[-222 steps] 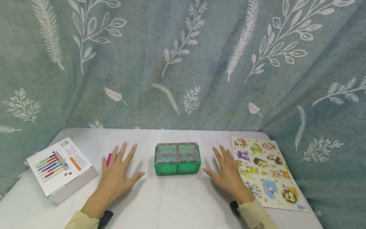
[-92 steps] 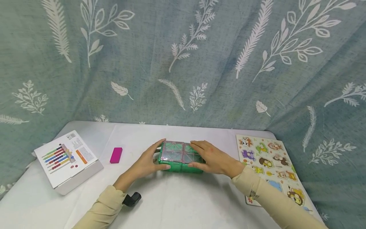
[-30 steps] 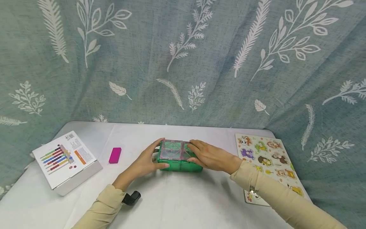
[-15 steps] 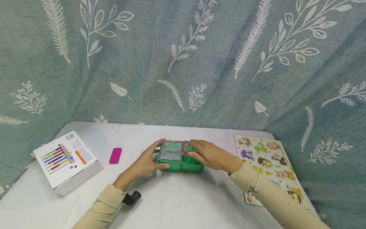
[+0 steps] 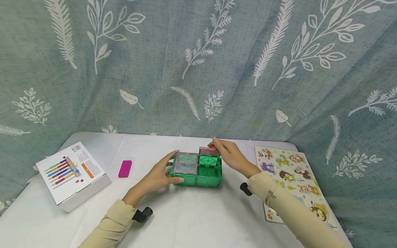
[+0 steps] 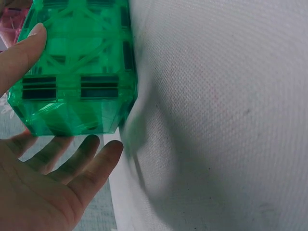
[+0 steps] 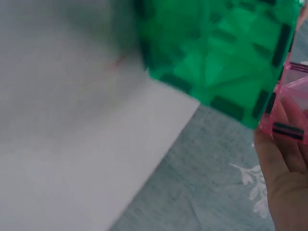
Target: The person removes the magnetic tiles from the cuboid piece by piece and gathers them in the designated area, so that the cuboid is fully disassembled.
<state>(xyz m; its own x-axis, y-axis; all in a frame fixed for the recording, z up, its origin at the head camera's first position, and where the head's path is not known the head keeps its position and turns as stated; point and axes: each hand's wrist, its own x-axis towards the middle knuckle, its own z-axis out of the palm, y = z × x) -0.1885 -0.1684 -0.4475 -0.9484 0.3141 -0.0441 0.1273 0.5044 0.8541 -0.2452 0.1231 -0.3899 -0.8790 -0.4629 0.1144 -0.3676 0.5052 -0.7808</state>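
Note:
A box [image 5: 208, 182] built of translucent green magnetic tiles stands mid-table. Its left half is covered by a flat pink-framed tile [image 5: 186, 162]; the right half is uncovered, showing the hollow inside. My left hand [image 5: 157, 176] grips the box's left end, thumb on the front face. In the left wrist view that thumb [image 6: 29, 53] lies on the green wall [image 6: 72, 53], with the other fingers by the end. At the back right, my right hand [image 5: 232, 155] holds a second pink-framed tile [image 5: 204, 151], tipped up along the rear rim. The right wrist view shows fingers behind this pink tile [image 7: 288, 131].
A white box with an abacus picture [image 5: 72, 175] lies on the left, and a magenta block [image 5: 125, 168] sits between it and my left hand. On the right is an animal puzzle board [image 5: 296, 182], partly under my right sleeve. A patterned curtain [image 5: 155, 69] hangs behind the table.
Both hands came in from the sides to the box. My right hand then lifted the right pink tile off the top and swung it up and back, uncovering the right half. My left hand stayed put.

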